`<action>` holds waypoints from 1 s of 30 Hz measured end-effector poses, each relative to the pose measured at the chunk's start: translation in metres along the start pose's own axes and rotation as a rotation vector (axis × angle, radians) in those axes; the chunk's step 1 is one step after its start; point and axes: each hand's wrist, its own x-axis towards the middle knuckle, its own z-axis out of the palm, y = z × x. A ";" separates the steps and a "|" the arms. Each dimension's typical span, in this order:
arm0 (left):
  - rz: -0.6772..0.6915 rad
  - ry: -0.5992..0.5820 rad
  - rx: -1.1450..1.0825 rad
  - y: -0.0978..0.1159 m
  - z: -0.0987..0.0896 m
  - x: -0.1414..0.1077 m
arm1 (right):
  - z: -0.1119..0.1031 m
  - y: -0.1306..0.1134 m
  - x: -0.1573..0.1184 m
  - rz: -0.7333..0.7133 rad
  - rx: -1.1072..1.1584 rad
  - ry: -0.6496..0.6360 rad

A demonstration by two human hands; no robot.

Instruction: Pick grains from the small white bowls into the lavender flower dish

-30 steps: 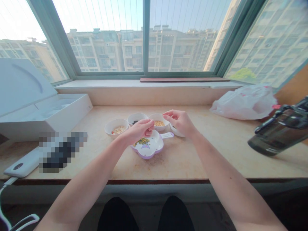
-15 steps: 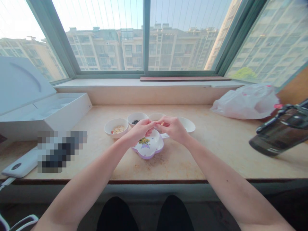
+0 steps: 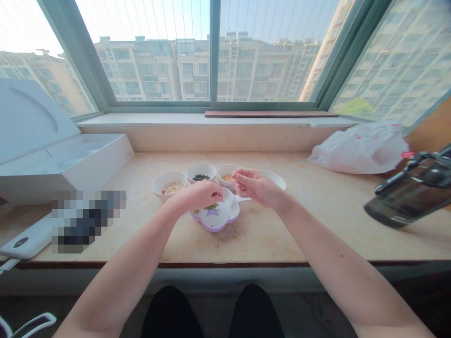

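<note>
Thumb and forefinger of the fingers (image 3: 235, 177) on the right hand (image 3: 255, 188) pressing together just in front of the right bowl (image 3: 222, 171), with anything between them too small to make out. Curling down over the plate (image 3: 215, 228), the left hand (image 3: 199, 197) hiding its own fingertips, leaving their state impossible to tell. Seeds (image 3: 211, 206) lying in a small green-and-yellow heap on the plate, centre of the frame, partly tucked under the left hand. Yellow grains filling the right bowl, black beans (image 3: 200, 178) sitting in the middle bowl (image 3: 194, 168), and pale flakes (image 3: 172, 188) resting in the left bowl (image 3: 158, 187), all three curving around the plate's far side, apparently keeping every pile within short reach of both hands. A white dish (image 3: 278, 177) resting just behind the right hand. Farther out, a plastic bag (image 3: 359, 148) lying at the right of the desk (image 3: 176, 249), a dark bottle (image 3: 408, 193) intruding at the right edge, and a white box (image 3: 70, 164) standing open at the left.
</note>
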 end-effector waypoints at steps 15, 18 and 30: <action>-0.013 -0.138 0.047 -0.006 0.002 0.001 | -0.032 -0.008 0.003 -0.218 -0.739 0.420; 0.001 -0.162 0.052 -0.005 0.003 0.001 | -0.043 -0.006 0.007 -0.142 -1.084 0.662; 0.104 -0.196 0.187 -0.001 0.010 0.002 | -0.061 -0.004 0.000 0.267 -1.444 0.731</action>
